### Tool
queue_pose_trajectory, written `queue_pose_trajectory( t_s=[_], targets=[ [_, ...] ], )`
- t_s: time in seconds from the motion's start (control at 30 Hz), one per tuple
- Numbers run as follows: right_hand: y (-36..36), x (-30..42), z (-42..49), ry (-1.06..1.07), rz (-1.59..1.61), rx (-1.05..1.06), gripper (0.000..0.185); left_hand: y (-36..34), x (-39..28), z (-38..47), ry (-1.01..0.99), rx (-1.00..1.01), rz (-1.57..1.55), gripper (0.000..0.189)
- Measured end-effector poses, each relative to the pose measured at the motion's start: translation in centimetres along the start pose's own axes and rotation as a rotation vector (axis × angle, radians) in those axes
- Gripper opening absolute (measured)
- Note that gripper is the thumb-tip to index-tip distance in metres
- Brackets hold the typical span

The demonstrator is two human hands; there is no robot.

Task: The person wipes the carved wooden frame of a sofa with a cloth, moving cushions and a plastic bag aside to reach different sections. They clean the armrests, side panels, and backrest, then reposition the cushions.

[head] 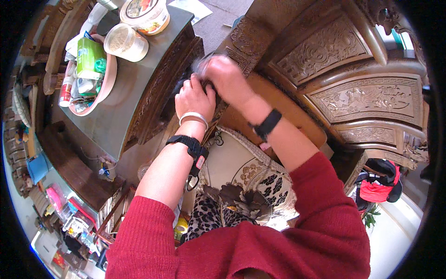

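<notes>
My left hand (195,101), with a silver bangle and a black strap at the wrist, rests with curled fingers on the dark carved wooden armrest, beside the side table. My right hand (223,71) is close against it on the upper right, blurred by motion. At the fingers of my right hand shows a blurred, pale translucent thing (202,65), too smeared to name. Whether my left hand grips anything is hidden. A carved wooden panel (240,43) lies just beyond my right hand.
At the left, a glass-topped table (129,83) bears a pink basket (112,78) of small items, a plastic cup (127,43) and a printed tub (148,15). A patterned cushion (233,157) lies before me on the carved wooden seat. A red and black bag (374,190) is at the right.
</notes>
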State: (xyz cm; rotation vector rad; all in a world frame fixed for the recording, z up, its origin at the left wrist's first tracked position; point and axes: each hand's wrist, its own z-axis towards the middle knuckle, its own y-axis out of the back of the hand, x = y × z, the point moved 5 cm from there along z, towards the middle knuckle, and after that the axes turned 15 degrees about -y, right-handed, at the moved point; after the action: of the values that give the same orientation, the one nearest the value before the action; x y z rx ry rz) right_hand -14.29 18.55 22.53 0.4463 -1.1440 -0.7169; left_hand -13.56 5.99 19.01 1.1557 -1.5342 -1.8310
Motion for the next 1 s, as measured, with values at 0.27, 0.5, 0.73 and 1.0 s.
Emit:
queue_pose_trajectory(
  t_s=[0.27,0.5,0.73,1.0],
  targets=[
    [2.0,-2.8,2.8,-0.282,-0.131,-0.261,0.006,0.3,-0.4,-0.2,-0.018,-0.071,0.032,0.04],
    [-2.0,-1.5,1.2,-0.01,0.025,0.11,0.005,0.0,0.0,-0.1,-0.015,-0.023,-0.018,0.041],
    [-3.1,-3.1,-1.0,-0.126,-0.045,0.013,0.019,0.8,1.2,-1.3,-0.172,-0.29,-0.328,0.063],
    [-3.5,4.7,-2.6,0.129,-0.17,0.204,0.011,4.3,15.1,-24.5,0.468,-0.158,-0.129,0.047]
  ],
)
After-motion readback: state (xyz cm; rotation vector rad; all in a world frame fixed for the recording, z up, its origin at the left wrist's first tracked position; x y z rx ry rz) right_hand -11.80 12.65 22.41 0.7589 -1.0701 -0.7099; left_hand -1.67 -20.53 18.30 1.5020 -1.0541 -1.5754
